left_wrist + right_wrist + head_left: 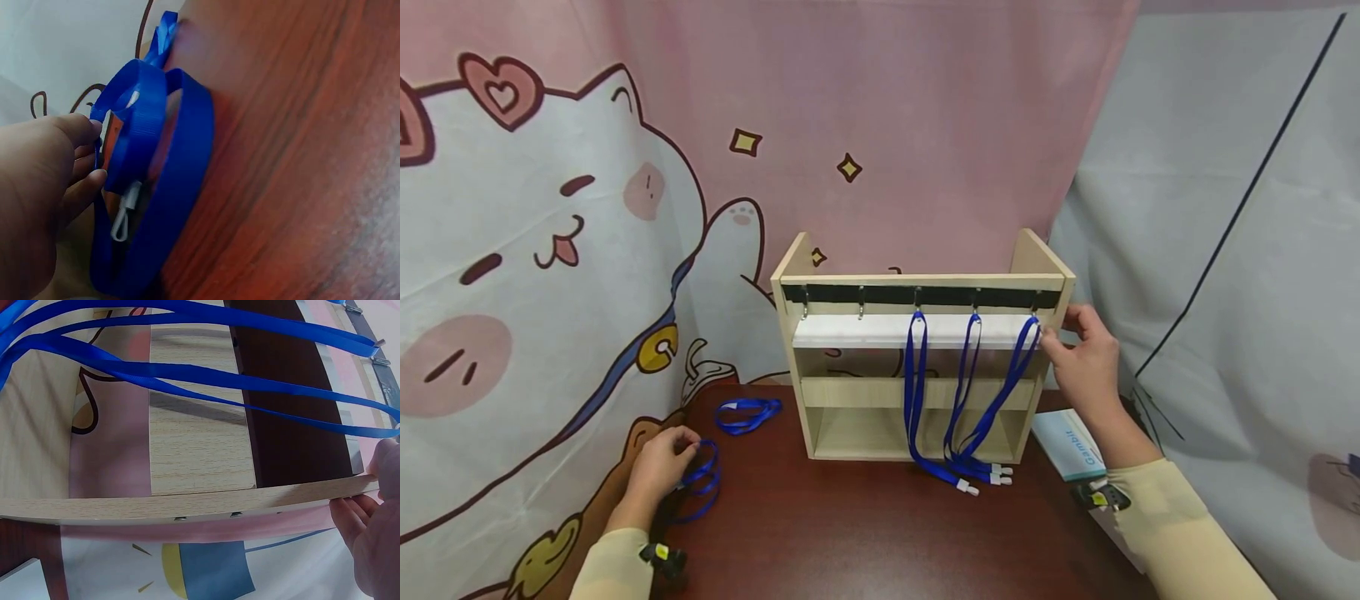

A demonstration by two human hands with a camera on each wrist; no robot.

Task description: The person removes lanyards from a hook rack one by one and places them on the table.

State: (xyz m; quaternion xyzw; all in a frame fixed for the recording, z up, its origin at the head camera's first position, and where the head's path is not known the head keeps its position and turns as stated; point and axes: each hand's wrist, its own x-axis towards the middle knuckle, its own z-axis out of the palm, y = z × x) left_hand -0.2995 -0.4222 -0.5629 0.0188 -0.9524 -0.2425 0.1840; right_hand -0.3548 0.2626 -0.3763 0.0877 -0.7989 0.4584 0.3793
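Observation:
At the table's left, my left hand (658, 468) pinches a coiled blue lanyard (190, 156) between thumb and fingertips. A metal clip (122, 225) shows inside its loops in the left wrist view. My right hand (1088, 358) grips the right side panel (294, 494) of a small wooden shelf (917, 392), thumb at the front edge and fingers on the outer face. Three blue lanyards (916, 387) hang from hooks on the shelf's dark strip (880, 295), their white-ended tips lying on the table.
Another coiled blue lanyard (748, 415) lies behind my left hand. Two hooks at the left of the strip, one a bare hook (861, 304), hold nothing. A light-blue and white box (1067, 446) lies under my right forearm. Printed cloth (925, 125) hangs behind the table (850, 533).

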